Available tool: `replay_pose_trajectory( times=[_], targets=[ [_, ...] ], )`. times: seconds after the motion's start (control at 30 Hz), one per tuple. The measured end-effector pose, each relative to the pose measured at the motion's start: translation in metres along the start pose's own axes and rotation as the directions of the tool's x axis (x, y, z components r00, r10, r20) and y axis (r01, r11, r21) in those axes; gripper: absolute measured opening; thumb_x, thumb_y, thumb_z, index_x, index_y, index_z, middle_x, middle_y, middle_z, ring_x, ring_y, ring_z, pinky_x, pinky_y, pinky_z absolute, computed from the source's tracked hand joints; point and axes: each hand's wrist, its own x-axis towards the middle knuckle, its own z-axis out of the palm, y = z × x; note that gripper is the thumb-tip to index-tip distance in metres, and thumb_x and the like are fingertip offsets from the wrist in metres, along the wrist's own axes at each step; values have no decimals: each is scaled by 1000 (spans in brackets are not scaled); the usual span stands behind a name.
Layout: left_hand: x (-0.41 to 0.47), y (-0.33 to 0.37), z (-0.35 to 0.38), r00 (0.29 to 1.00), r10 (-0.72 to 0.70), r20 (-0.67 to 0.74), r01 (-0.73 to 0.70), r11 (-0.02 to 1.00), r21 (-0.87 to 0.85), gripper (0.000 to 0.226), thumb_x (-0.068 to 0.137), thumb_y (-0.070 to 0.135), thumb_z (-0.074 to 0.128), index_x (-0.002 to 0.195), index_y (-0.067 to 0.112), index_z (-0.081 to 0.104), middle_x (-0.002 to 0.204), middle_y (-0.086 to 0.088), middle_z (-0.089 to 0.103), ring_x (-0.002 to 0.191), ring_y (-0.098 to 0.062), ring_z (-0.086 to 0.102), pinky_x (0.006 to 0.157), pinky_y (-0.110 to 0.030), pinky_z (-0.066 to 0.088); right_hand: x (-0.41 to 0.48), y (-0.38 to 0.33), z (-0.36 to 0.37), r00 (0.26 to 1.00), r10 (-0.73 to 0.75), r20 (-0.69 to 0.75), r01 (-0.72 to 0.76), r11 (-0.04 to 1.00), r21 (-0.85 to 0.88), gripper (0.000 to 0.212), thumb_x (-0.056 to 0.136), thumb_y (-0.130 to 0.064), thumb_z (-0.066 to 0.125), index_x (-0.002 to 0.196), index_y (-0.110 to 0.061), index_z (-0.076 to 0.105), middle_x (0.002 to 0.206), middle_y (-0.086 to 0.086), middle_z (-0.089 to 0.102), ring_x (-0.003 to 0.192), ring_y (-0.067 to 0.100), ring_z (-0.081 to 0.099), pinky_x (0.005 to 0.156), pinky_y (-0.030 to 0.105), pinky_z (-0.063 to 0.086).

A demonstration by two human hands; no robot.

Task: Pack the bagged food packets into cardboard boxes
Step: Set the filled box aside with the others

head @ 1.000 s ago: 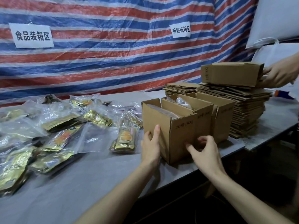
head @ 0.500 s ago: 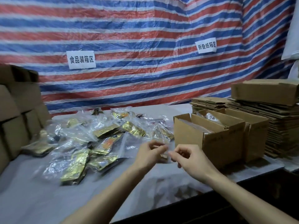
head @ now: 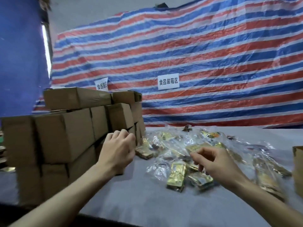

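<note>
— Fingers [head: 122, 135] of the left hand [head: 118, 151], how do they lie?
— Curled narrow into the palm, with nothing showing in them. That hand hangs at the near right corner of the stack of closed brown cardboard boxes [head: 65, 131]; touching it or just clear, I cannot tell.
— And the right hand [head: 218, 167]?
— Well to the right of the stack. Its fingers [head: 196, 156] are bent loosely downward, tips at the crinkled plastic. Whether they pinch any of it, I cannot tell.
— Where are the packets?
— The heap of gold foil food packets in clear plastic bags [head: 177, 174] lies spread on the grey desk [head: 139, 202], beginning just beside the stack's foot and running away from it to the right.
— Anything beyond the heap?
— A brown cardboard box [head: 297, 169], on the far side of the heap from the stack, mostly cut by the frame.
— Behind the stack?
— A red, white and blue striped tarpaulin [head: 213, 54] hung as a wall, with a white label [head: 168, 81] printed in black characters right of the stack's top, and a second white label [head: 102, 84] partly hidden behind the top box.
</note>
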Motion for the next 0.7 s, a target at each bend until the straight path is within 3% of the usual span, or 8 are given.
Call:
replay_pose_trajectory(
  times=[0.13,0.23,0.3,0.37,0.47,0.57,0.7],
  targets=[
    [-3,-68,-15,987,-143,-67,156,951,266,60,75,27,79,131,11,62,132,-19,55,126,-39,49,107,-51,35,7,-10,31,997,-24,68,19,998,63,25,90,-22,71,70,-7,70,63,8,65,56,13,58,54,21,47],
    [-2,-102,-26,949,-299,-95,312,869,383,89,74,30,79,151,11,39,152,-25,32,143,-41,27,118,-58,16,10,-12,44,996,-27,86,22,998,58,23,90,-18,72,69,-8,69,61,4,66,55,13,60,53,19,46],
    [-1,-116,-32,923,-360,-134,383,837,391,96,75,28,79,156,10,29,154,-25,27,147,-41,20,119,-62,7,12,-13,47,995,-29,93,24,998,50,22,90,-17,72,69,-9,70,62,5,67,55,14,61,53,20,47],
    [2,-123,-37,906,-384,-177,423,818,389,90,77,20,77,153,4,34,147,-28,39,143,-44,27,118,-65,7,13,-14,48,995,-24,98,19,998,54,22,90,-17,72,68,-10,70,62,5,67,55,15,61,53,21,47],
    [8,-128,-46,892,-381,-245,447,829,337,59,77,0,71,133,-4,54,123,-31,58,124,-49,46,114,-73,16,13,-15,49,994,-21,109,14,998,57,23,89,-18,72,67,-11,70,63,5,67,56,16,60,53,21,47],
    [17,-125,-56,873,-422,-245,475,851,227,44,78,-6,65,121,-3,59,117,-28,61,116,-48,49,111,-70,25,13,-16,47,994,-17,109,9,997,74,22,88,-17,72,66,-12,70,63,4,67,56,16,60,53,20,47],
    [19,-111,-62,887,-367,-282,419,895,152,42,77,-13,56,118,-4,61,116,-27,60,113,-48,49,103,-66,38,12,-14,42,995,-7,104,-2,996,84,22,91,-14,71,69,-11,72,65,5,67,57,17,61,52,18,46]
  ],
)
